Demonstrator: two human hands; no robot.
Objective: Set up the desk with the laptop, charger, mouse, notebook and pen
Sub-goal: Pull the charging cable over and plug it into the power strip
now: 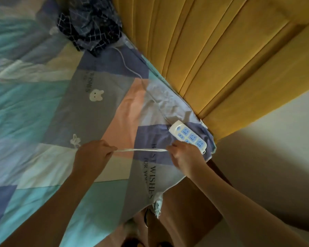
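Cable (141, 150) runs taut at lower centre of the frame, pinched by left hand (95, 154) and right hand (184, 155), probably for coiling (likely the charger's). Power strip (188, 137) lies on the bed (43, 113) just beside the right hand.

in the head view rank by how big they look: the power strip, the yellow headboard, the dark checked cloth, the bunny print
1. yellow headboard
2. dark checked cloth
3. power strip
4. bunny print

The cloth lies farther from the camera than the strip, yet looks bigger.
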